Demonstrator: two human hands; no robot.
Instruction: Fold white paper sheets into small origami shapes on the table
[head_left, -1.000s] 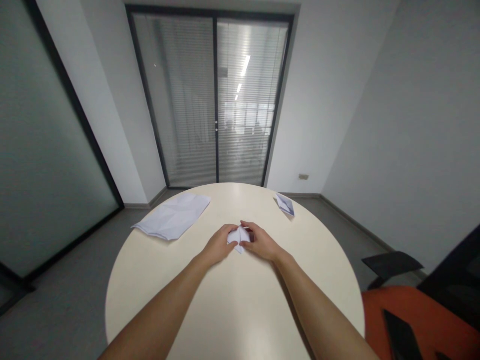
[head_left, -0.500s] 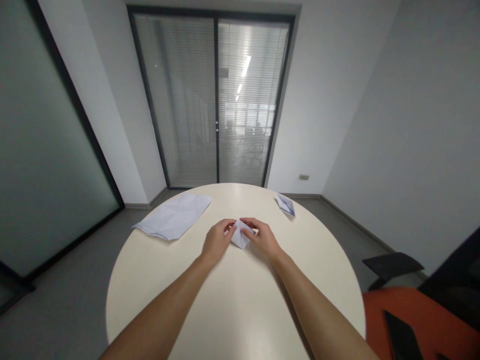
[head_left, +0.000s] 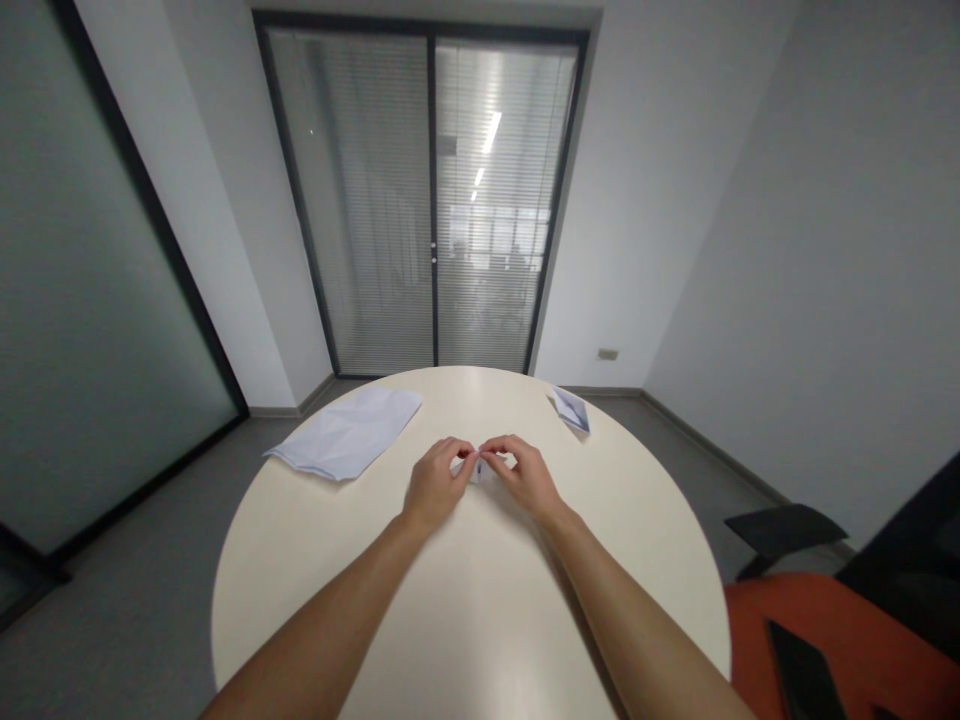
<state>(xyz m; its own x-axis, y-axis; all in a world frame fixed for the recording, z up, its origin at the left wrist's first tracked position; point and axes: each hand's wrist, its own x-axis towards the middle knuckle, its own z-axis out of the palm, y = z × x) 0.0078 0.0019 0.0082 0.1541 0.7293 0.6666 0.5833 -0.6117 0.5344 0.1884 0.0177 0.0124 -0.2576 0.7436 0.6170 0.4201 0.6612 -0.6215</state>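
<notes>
A small folded piece of white paper [head_left: 481,471] is pinched between both hands over the middle of the round table. My left hand [head_left: 439,480] is closed, its thumb and fingertips gripping the paper's left side. On the other side, my right hand [head_left: 525,478] holds it in a matching pinch. The fingertips nearly meet at the paper's top. Much of the paper is covered by the fingers, so its exact folded shape is unclear.
Flat, creased white sheets [head_left: 352,430] lie at the table's back left, slightly over its edge. Another folded paper [head_left: 571,410] rests at the back right. An orange chair [head_left: 847,640] with black armrests stands right of the cream table [head_left: 465,600].
Both hands have drawn their fingertips together at the paper's top. The paper's flat, diamond-like face has folded up and shows less now. The arms have barely moved.
</notes>
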